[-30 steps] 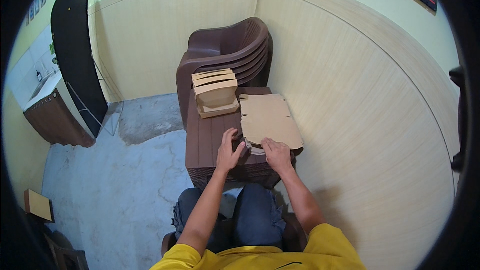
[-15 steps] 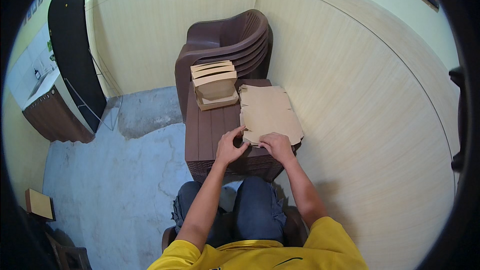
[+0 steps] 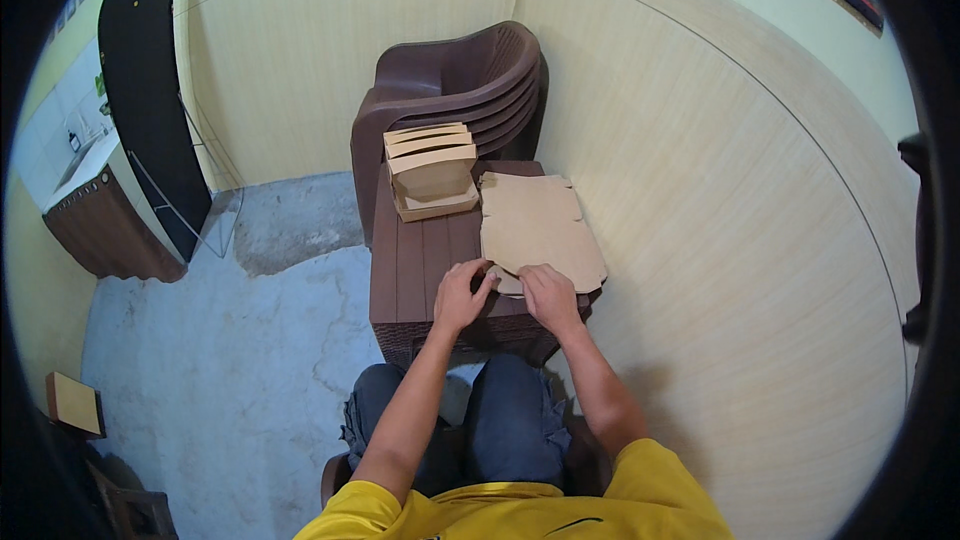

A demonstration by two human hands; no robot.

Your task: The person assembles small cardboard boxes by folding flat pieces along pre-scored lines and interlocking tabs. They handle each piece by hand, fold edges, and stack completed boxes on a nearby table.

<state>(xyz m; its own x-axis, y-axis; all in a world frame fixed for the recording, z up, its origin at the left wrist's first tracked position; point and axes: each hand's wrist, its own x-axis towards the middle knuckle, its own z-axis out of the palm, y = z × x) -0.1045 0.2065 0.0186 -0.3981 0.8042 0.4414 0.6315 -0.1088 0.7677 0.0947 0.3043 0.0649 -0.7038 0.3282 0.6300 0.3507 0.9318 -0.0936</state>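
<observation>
From my remote seat I see the cardboard sheets (image 3: 540, 225) lying flat on the tabletop (image 3: 425, 280), just beyond both grips. My left grip (image 3: 460, 298) is curled with thumb and forefinger apart at their near left corner. My right grip (image 3: 550, 295) rests fingertips on the near edge; its thumb is hidden, so I cannot tell if it pinches. I judge one sheet must be parted cleanly: lift gently, fingertips close to the edge, without creasing it, clear of the folded trays (image 3: 433, 180) ahead of my left grip.
</observation>
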